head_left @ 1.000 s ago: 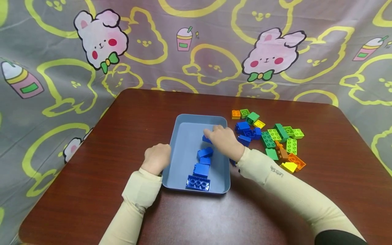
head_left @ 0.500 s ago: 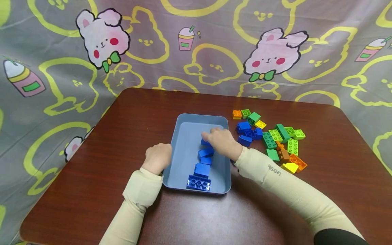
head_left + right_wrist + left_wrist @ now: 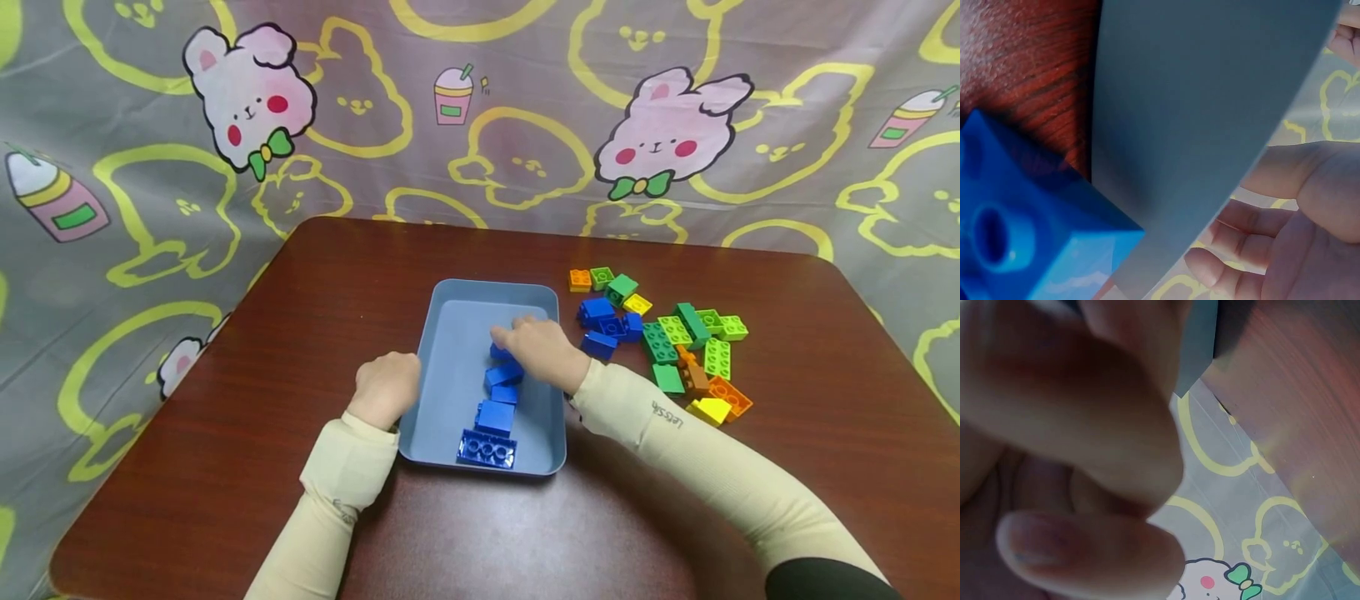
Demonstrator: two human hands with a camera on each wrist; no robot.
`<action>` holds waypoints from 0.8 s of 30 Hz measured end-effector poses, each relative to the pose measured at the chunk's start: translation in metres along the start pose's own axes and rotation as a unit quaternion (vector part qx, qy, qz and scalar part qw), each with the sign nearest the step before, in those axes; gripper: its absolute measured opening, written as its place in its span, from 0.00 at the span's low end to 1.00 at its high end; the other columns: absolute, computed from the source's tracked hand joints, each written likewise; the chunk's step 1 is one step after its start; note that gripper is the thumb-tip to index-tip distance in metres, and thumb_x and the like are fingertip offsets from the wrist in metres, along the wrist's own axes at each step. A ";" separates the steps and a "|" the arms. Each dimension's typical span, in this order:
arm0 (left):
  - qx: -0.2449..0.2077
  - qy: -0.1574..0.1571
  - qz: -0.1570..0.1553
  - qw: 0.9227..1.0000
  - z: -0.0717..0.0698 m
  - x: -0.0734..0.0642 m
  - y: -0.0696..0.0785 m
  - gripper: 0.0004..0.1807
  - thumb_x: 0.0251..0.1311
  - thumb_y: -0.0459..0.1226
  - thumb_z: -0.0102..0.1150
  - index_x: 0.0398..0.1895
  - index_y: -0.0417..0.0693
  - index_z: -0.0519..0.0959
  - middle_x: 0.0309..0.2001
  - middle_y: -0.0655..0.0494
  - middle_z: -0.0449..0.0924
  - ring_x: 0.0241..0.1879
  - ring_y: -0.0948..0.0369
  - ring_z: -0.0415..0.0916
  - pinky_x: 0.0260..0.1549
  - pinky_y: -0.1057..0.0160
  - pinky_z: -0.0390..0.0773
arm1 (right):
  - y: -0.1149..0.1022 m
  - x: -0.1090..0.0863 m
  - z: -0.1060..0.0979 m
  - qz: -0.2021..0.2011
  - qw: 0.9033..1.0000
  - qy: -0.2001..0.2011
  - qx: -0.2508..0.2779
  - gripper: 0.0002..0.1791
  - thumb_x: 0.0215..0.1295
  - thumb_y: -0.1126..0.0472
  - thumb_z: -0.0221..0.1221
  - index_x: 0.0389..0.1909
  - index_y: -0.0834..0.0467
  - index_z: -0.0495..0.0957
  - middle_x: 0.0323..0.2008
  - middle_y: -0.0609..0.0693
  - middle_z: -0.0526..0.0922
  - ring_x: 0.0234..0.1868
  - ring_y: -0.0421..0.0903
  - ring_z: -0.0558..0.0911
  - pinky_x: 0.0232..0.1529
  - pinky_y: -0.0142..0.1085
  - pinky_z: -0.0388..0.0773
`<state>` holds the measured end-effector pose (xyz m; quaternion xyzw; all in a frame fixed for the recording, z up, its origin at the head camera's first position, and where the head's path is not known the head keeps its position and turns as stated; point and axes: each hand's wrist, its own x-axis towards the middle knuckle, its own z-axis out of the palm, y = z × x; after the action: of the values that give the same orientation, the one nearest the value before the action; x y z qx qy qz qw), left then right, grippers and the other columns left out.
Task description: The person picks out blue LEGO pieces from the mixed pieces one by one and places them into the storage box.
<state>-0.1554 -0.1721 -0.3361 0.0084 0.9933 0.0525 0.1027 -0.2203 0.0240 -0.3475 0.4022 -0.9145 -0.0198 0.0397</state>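
Note:
The blue-grey tray (image 3: pixel 457 333) lies in the middle of the table. At its left wall is my left hand (image 3: pixel 387 388), fingers curled at the rim; in the left wrist view the curled fingers (image 3: pixel 1085 419) cover where they meet the tray wall (image 3: pixel 1199 353). My right hand (image 3: pixel 543 350) reaches over the right wall and pinches a blue brick (image 3: pixel 500 352) on the tray floor. The wall (image 3: pixel 1191 125) hides those fingertips in the right wrist view. Nearer to me, more blue bricks (image 3: pixel 495 417) form a rough column, ending at a dark blue brick (image 3: pixel 486 448) with its hollow side up.
Right of the tray lie several loose blue bricks (image 3: pixel 597 312). Farther right is a mixed pile of green bricks (image 3: pixel 659 342), orange bricks (image 3: pixel 727 395) and yellow ones (image 3: pixel 710 410). Another blue brick (image 3: pixel 1029 231) sits outside the tray's right wall. Patterned cloth (image 3: pixel 517 108) hangs behind the table.
My right hand has shifted slightly toward me and left, drawing the pinched blue brick closer to the column. My left hand keeps its place at the tray's left side.

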 end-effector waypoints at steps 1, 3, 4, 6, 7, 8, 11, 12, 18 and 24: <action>0.000 -0.001 -0.001 1.000 0.000 0.000 0.000 0.13 0.57 0.28 0.45 0.17 0.42 0.75 0.18 0.49 0.72 0.20 0.57 0.72 0.14 0.56 0.69 | 0.000 0.000 0.000 0.000 1.000 -0.002 0.003 0.16 0.51 0.68 0.63 0.41 0.57 0.71 0.31 0.57 0.78 0.30 0.50 0.75 0.26 0.39 0.76; 0.001 -0.002 -0.001 1.000 0.000 0.000 0.000 0.13 0.57 0.28 0.45 0.17 0.42 0.75 0.19 0.49 0.72 0.20 0.57 0.72 0.14 0.55 0.69 | 0.004 0.002 0.007 -0.010 1.000 0.008 0.005 0.17 0.50 0.67 0.64 0.41 0.56 0.70 0.30 0.56 0.77 0.29 0.50 0.75 0.25 0.38 0.76; 0.001 -0.002 -0.001 1.000 0.000 0.000 0.000 0.13 0.57 0.28 0.45 0.17 0.42 0.75 0.19 0.49 0.72 0.20 0.57 0.72 0.14 0.55 0.69 | 0.004 0.002 0.008 -0.012 1.000 0.007 0.006 0.17 0.50 0.67 0.64 0.41 0.56 0.70 0.30 0.56 0.77 0.29 0.50 0.75 0.24 0.39 0.76; 0.002 -0.002 0.000 1.000 0.000 0.000 0.000 0.13 0.57 0.28 0.45 0.17 0.43 0.75 0.18 0.49 0.72 0.19 0.57 0.71 0.14 0.56 0.69 | 0.004 0.003 0.008 -0.014 1.000 0.004 0.009 0.17 0.51 0.67 0.64 0.40 0.56 0.70 0.31 0.56 0.77 0.29 0.50 0.74 0.25 0.39 0.76; 0.002 -0.002 0.001 1.000 0.000 0.000 0.000 0.14 0.57 0.28 0.45 0.17 0.43 0.75 0.18 0.49 0.72 0.19 0.57 0.71 0.14 0.56 0.69 | 0.004 0.003 0.008 -0.014 1.000 0.001 0.009 0.17 0.51 0.67 0.63 0.41 0.56 0.70 0.31 0.57 0.77 0.29 0.50 0.74 0.25 0.39 0.76; 0.002 -0.001 0.001 1.000 0.000 0.000 0.000 0.14 0.57 0.28 0.46 0.16 0.43 0.75 0.18 0.49 0.72 0.19 0.57 0.71 0.14 0.56 0.69 | 0.004 0.003 0.008 -0.015 1.000 0.000 0.009 0.17 0.51 0.67 0.63 0.41 0.56 0.70 0.31 0.57 0.77 0.29 0.51 0.74 0.25 0.39 0.76; 0.004 0.003 0.005 1.000 0.001 0.000 0.000 0.13 0.57 0.27 0.46 0.18 0.42 0.76 0.19 0.48 0.73 0.20 0.56 0.72 0.14 0.55 0.69 | 0.000 0.002 0.002 -0.011 1.000 -0.016 0.016 0.15 0.53 0.68 0.62 0.41 0.57 0.71 0.32 0.57 0.77 0.30 0.50 0.74 0.27 0.40 0.76; 0.004 0.002 0.005 1.000 0.001 0.000 -0.001 0.12 0.57 0.27 0.46 0.18 0.42 0.76 0.19 0.48 0.73 0.20 0.56 0.72 0.14 0.55 0.69 | 0.001 0.002 0.002 -0.011 1.000 -0.019 0.016 0.15 0.53 0.67 0.62 0.41 0.57 0.71 0.32 0.56 0.78 0.30 0.50 0.74 0.27 0.40 0.76; 0.003 0.003 0.006 1.000 0.001 0.000 0.000 0.13 0.56 0.27 0.46 0.16 0.42 0.75 0.18 0.49 0.71 0.18 0.57 0.70 0.13 0.56 0.69 | 0.001 0.001 0.002 -0.014 0.999 -0.032 0.030 0.14 0.54 0.67 0.61 0.40 0.56 0.71 0.33 0.56 0.77 0.31 0.49 0.74 0.29 0.39 0.76; 0.004 0.010 0.010 1.000 0.001 0.000 -0.001 0.12 0.56 0.27 0.46 0.19 0.42 0.77 0.19 0.48 0.73 0.19 0.57 0.72 0.14 0.55 0.70 | 0.002 0.000 0.002 -0.017 0.999 -0.033 0.040 0.12 0.55 0.67 0.60 0.40 0.56 0.72 0.31 0.55 0.77 0.30 0.48 0.74 0.30 0.38 0.76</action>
<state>-0.1549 -0.1727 -0.3373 0.0183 0.9944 0.0495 0.0920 -0.2216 0.0251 -0.3494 0.4181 -0.9084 0.0031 -0.0069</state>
